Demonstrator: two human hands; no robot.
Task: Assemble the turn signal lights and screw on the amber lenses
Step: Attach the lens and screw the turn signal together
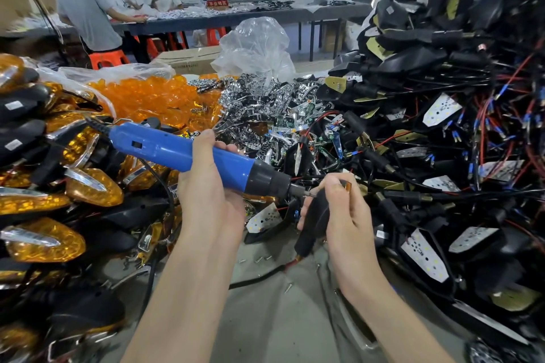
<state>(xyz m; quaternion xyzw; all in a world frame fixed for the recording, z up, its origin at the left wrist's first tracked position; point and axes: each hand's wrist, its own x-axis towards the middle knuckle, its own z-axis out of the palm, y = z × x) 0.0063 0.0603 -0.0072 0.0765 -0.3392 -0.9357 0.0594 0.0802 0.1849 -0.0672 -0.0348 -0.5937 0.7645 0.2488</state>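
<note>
The left hand [206, 188] is wrapped round a blue electric screwdriver [165, 150], whose bit is set against a black turn signal light [315, 218] gripped by the right hand [345, 209] above the surface [280, 318].

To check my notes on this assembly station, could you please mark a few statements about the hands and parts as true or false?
1. The left hand grips a blue electric screwdriver. True.
2. The right hand is empty. False: it holds a black turn signal housing.
3. The screwdriver's bit points at that housing. True.
4. The loose amber lenses are heaped at the far right. False: the amber lenses lie left of centre, behind the screwdriver; wired black housings fill the right.
5. Loose screws lie on the grey surface below the hands. True.
</note>
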